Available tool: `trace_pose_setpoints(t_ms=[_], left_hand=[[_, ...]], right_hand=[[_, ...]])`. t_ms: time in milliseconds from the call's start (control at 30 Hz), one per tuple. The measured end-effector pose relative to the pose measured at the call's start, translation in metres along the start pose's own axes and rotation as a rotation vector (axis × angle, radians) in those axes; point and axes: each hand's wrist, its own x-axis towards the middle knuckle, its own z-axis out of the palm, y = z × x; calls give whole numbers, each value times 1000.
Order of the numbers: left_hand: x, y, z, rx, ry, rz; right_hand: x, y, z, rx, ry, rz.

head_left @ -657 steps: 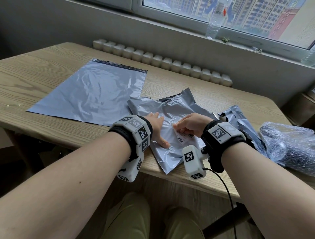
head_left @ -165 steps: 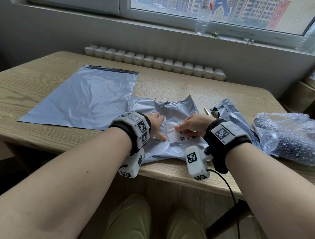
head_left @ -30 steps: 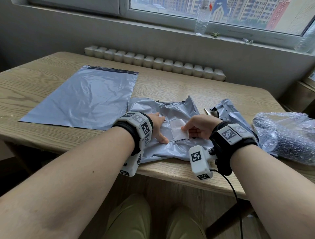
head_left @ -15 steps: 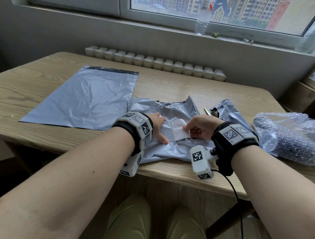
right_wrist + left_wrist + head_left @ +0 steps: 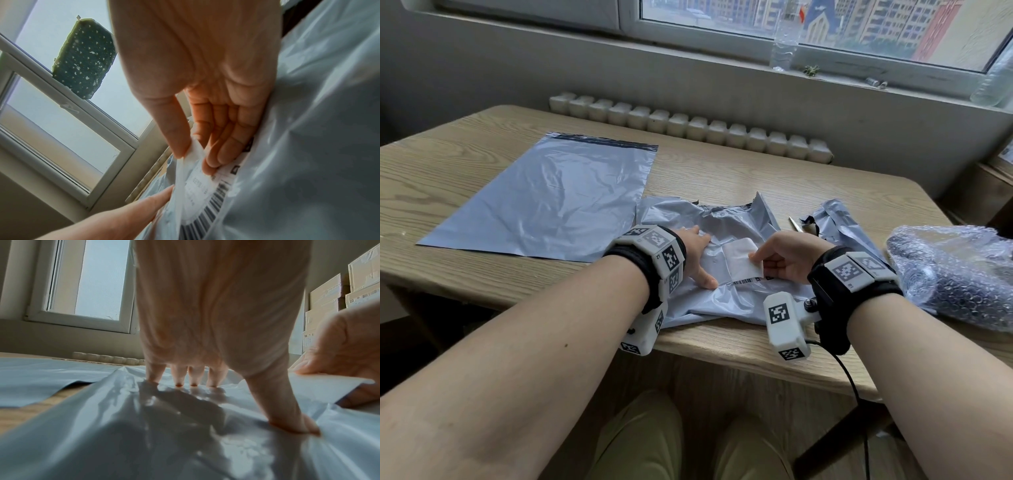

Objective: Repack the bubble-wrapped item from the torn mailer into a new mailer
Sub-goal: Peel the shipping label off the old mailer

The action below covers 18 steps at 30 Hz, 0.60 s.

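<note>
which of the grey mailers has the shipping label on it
The crumpled torn mailer under both hands, at the near table edge. Its white label is partly peeled up. The flat new mailer to its left shows none.

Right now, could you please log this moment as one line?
step: peeling label | left hand: presses torn mailer | right hand: pinches label | new mailer: flat

Wooden table (image 5: pixel 722 178), rounded corners. Scissors (image 5: pixel 796 224) toward the right edge, mostly hidden, only a blade tip showing. Behind the far edge, white radiator (image 5: pixel 688 126) along the wall. On the windowsill: clear plastic bottle (image 5: pixel 784 44) upright, small plant (image 5: pixel 812 70) just right of it. Stacked cardboard boxes (image 5: pixel 339 293) against the wall, seen from left wrist.
</note>
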Motion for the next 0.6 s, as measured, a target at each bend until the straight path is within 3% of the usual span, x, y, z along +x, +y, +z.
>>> trace_pose_setpoints(t_ms=[267,600], left_hand=[[-10,0,-8,-97,9,43],[-15,7,-11,-89,7,48]], right_hand=[[-5,2,-4,55,-71,-18],[-12,-1,5,-103,21,-42]])
